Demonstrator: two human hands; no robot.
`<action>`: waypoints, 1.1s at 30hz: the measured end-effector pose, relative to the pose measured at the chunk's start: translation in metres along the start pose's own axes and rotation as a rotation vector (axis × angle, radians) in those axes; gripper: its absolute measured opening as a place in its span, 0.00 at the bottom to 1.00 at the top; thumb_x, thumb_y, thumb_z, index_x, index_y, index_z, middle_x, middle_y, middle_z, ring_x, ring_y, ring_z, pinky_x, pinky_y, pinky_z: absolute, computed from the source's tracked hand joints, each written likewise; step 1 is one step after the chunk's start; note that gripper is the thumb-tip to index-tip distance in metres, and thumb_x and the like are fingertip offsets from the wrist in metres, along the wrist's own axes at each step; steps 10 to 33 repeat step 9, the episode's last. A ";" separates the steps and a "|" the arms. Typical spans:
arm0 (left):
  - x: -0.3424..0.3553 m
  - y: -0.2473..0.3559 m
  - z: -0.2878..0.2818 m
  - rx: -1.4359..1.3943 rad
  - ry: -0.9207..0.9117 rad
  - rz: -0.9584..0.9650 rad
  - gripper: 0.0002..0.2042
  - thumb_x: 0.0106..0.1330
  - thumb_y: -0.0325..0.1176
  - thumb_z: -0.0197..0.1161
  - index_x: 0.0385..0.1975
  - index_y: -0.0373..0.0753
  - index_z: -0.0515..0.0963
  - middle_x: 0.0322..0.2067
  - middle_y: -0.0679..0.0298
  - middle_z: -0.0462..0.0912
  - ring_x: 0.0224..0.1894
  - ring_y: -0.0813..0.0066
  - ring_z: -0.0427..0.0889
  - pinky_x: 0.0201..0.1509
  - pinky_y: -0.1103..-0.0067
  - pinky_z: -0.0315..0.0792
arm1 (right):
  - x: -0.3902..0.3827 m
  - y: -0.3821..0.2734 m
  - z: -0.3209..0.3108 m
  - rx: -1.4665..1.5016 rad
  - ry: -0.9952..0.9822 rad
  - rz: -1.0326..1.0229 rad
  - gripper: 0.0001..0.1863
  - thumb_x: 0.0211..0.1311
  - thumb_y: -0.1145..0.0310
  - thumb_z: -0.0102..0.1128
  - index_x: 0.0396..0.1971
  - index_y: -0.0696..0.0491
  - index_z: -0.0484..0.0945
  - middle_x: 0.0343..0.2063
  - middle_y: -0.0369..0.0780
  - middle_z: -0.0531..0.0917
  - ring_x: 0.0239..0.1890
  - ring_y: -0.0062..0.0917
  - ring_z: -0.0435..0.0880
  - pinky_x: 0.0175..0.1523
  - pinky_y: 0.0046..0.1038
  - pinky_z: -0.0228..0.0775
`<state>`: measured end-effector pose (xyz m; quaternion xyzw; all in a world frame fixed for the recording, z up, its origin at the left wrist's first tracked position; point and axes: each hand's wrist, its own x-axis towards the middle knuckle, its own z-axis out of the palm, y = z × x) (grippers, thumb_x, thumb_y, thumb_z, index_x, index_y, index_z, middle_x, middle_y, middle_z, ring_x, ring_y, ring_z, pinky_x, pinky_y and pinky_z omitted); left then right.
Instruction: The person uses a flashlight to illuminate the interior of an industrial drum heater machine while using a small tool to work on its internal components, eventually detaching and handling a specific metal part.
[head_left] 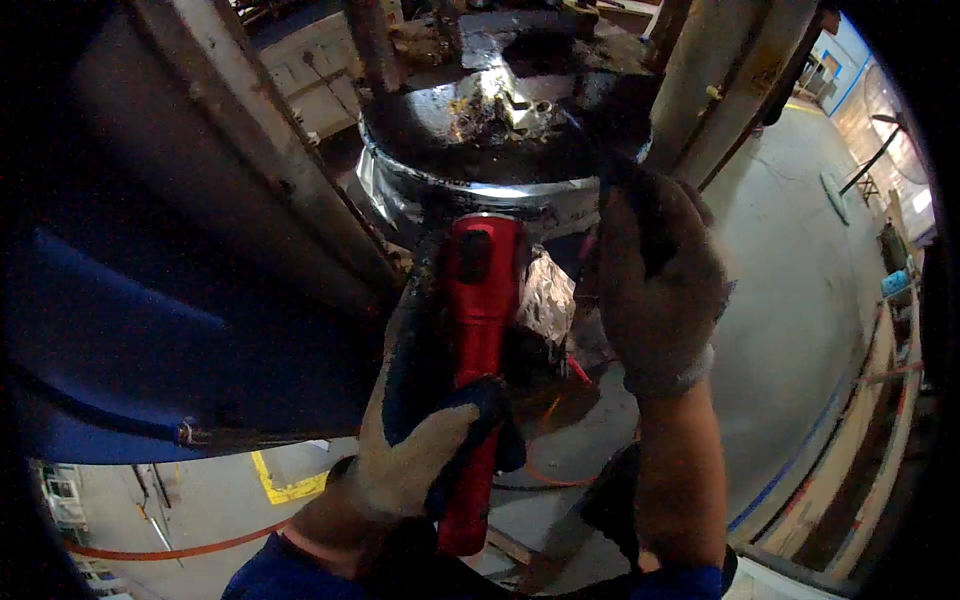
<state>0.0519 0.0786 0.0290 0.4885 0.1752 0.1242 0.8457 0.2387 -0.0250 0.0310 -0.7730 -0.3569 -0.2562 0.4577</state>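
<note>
My left hand, in a beige and dark-blue work glove, is wrapped around a red flashlight. The light points away from me and throws a bright spot on the grimy metal inside a round, shiny-rimmed metal housing. At the right of that rim, my gloved right hand is raised with its fingers curled. Deep shadow hides its fingertips and whatever they may hold. Crumpled silver foil hangs below the housing, between my two hands.
Steel uprights flank the housing, with another slanting beam on the left. A large dark-blue panel fills the left side. Below, an orange hose crosses the floor. Long boards lie at right; a fan stands farther off.
</note>
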 end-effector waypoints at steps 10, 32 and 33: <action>-0.012 0.015 -0.026 -0.073 -0.169 -0.005 0.44 0.62 0.34 0.60 0.74 0.46 0.40 0.53 0.56 0.73 0.43 0.71 0.79 0.37 0.77 0.79 | -0.005 -0.036 0.021 1.021 0.100 0.795 0.19 0.66 0.55 0.59 0.41 0.59 0.78 0.27 0.42 0.82 0.24 0.25 0.80 0.28 0.26 0.72; -0.012 0.015 -0.026 -0.073 -0.169 -0.005 0.44 0.62 0.34 0.60 0.74 0.46 0.40 0.53 0.56 0.73 0.43 0.71 0.79 0.37 0.77 0.79 | -0.005 -0.036 0.021 1.021 0.100 0.795 0.19 0.66 0.55 0.59 0.41 0.59 0.78 0.27 0.42 0.82 0.24 0.25 0.80 0.28 0.26 0.72; -0.012 0.015 -0.026 -0.073 -0.169 -0.005 0.44 0.62 0.34 0.60 0.74 0.46 0.40 0.53 0.56 0.73 0.43 0.71 0.79 0.37 0.77 0.79 | -0.005 -0.036 0.021 1.021 0.100 0.795 0.19 0.66 0.55 0.59 0.41 0.59 0.78 0.27 0.42 0.82 0.24 0.25 0.80 0.28 0.26 0.72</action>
